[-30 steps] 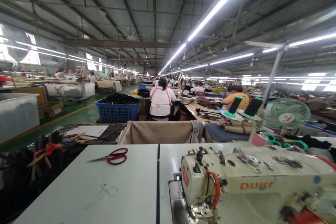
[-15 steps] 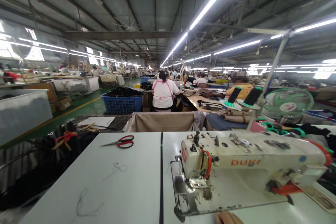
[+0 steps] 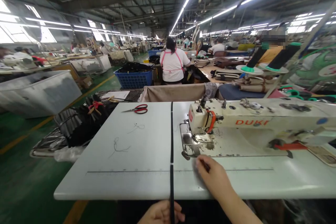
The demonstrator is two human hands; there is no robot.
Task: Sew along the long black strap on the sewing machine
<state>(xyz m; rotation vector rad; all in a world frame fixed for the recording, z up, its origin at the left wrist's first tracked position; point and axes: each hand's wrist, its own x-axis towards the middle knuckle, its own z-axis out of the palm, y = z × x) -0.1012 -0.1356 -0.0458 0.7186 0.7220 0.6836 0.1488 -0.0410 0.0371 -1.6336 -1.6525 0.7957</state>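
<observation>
A long narrow black strip (image 3: 172, 140) runs front to back across the white sewing table (image 3: 147, 185), with small pale marks along it. At the table's front edge, my left hand (image 3: 160, 212) is closed round its near end. My right hand (image 3: 214, 176) rests on the table to the right of the strip, fingers curled round something small and dark brown, mostly hidden. Just beyond it stands the sewing machine (image 3: 249, 122); its needle area is behind and left of my right fingers. Red-handled scissors (image 3: 141, 109) lie at the table's far left.
Loose thread (image 3: 119, 146) lies on the left half, and a printed ruler scale (image 3: 128, 172) crosses the front. Black cone spools (image 3: 283, 57) stand behind the machine. Dark bundled pieces (image 3: 76, 120) are left of the table. A co-worker (image 3: 173, 61) sits ahead, back turned.
The view has tilted down, bringing the table's front edge and my left hand into sight. My right hand, barely visible before, now shows fully, further up the table.
</observation>
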